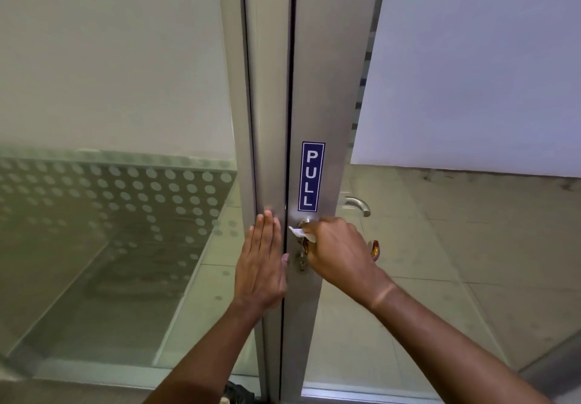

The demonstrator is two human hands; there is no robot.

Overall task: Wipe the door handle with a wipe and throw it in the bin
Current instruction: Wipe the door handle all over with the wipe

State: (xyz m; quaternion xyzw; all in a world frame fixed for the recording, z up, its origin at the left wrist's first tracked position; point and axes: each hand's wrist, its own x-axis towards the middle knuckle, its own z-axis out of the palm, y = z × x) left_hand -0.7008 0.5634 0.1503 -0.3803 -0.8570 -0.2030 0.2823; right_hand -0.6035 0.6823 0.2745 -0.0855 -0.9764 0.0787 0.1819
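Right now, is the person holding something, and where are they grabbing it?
The right hand is bunched around a white wipe, pressing it on the door handle; one corner pokes out. The left hand lies flat, holding nothing.

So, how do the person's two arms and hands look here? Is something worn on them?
Both forearms are bare right to the bottom of the picture: no sleeves show. The left hand wears no glove, ring or watch that can be seen. The right hand is also ungloved, and its wrist has only a faint line across it, no band or watch. The thumbnail of the left hand looks plain and short.
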